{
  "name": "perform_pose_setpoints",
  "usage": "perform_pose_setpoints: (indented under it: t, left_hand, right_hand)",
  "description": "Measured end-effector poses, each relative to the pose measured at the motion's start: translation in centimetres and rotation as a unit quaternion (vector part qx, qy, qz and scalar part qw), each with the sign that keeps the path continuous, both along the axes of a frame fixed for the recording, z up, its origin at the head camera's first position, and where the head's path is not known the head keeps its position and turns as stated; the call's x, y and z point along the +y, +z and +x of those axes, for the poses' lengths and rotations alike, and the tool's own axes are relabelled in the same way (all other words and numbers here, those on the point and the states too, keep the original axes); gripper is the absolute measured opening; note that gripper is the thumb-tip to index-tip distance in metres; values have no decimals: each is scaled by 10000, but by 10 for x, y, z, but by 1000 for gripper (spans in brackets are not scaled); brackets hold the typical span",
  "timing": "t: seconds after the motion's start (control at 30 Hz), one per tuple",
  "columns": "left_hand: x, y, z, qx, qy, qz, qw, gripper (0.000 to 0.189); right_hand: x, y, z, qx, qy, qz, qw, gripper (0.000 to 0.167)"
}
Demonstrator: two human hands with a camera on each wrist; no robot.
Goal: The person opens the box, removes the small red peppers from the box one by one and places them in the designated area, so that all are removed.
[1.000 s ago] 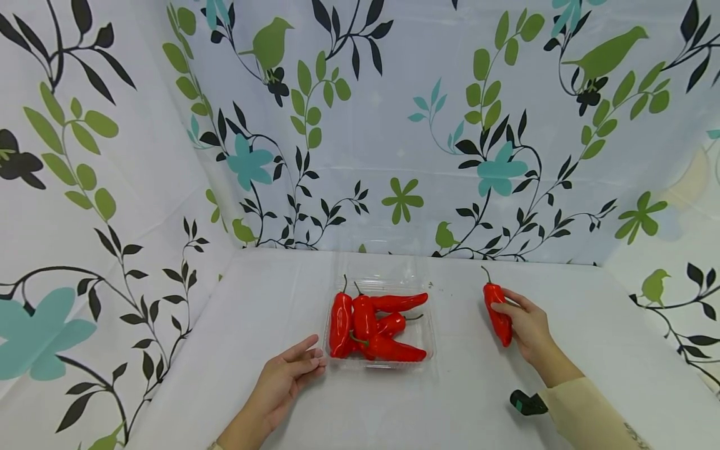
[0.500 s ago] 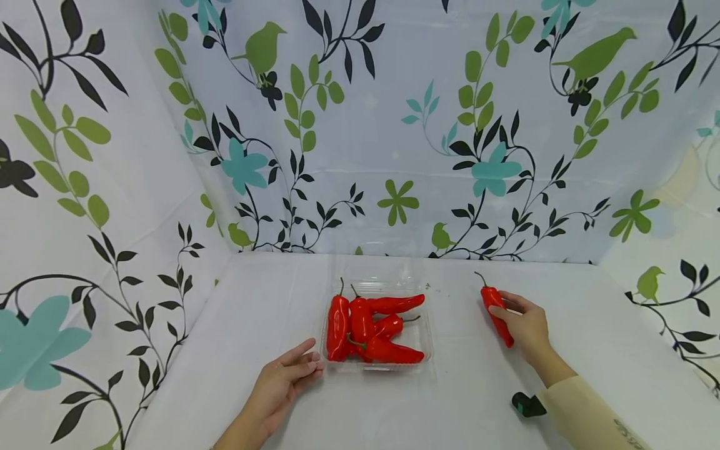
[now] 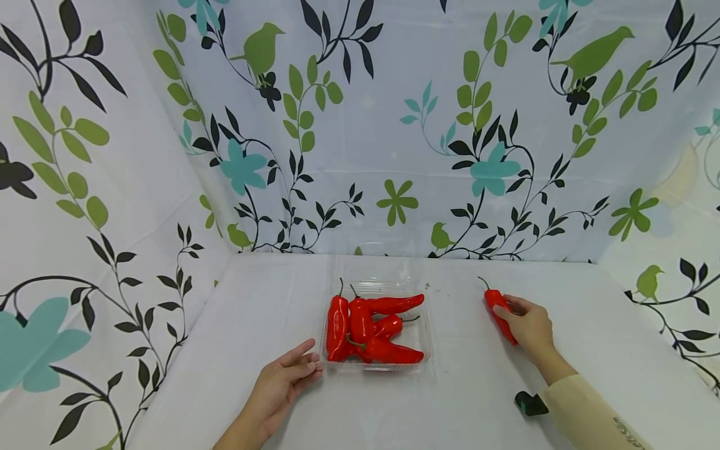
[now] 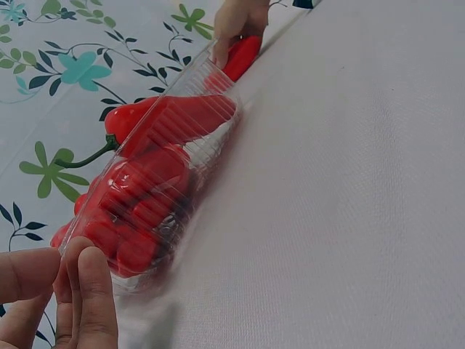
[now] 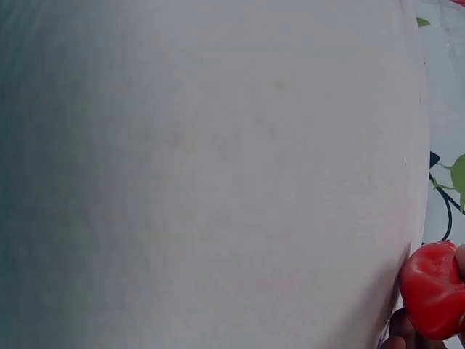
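Observation:
A clear plastic container point(image 3: 379, 367) stands open in the middle of the table with several red peppers point(image 3: 337, 328) inside, green stems showing. My left hand point(image 3: 281, 390) is at its front left corner; in the left wrist view thumb and fingers point(image 4: 98, 291) pinch the container's rim. Off to the right, my right hand point(image 3: 531, 328) grips another red pepper point(image 3: 496, 309) between thumb and fingers, its stem pointing away to the upper left. Only the end of this pepper point(image 5: 432, 291) and bits of the fingers show at the right wrist view's lower edge.
A small black thing point(image 3: 530, 404) with a green patch is beside the right sleeve point(image 3: 585, 409). The table has a white cover point(image 3: 467, 400). A curtain point(image 3: 360, 125) printed with leaves, birds and flowers hangs behind it and along both sides.
The right hand has shifted slightly right with its pepper, which now leans more to the left at the stem end. The left hand keeps its place; the head view has drifted a little.

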State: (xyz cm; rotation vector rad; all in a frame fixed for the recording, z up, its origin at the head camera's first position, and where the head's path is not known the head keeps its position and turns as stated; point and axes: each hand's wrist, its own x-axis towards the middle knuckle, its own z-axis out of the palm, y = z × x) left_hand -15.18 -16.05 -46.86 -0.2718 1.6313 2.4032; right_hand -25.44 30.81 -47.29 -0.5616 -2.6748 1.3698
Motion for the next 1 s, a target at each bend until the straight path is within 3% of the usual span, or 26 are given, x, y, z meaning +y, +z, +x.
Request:
perform_pose_setpoints:
  t: [0.63,1.0]
  left_hand:
    - [0,-1,-1,-29,14,20,10000,56]
    - [-1,-2,-1,-13,-7,68,10000,57]
  right_hand:
    - [4,6,0,-397,-51,-108,9991,69]
    - [4,12,3,-377,23,-216,9991,81]
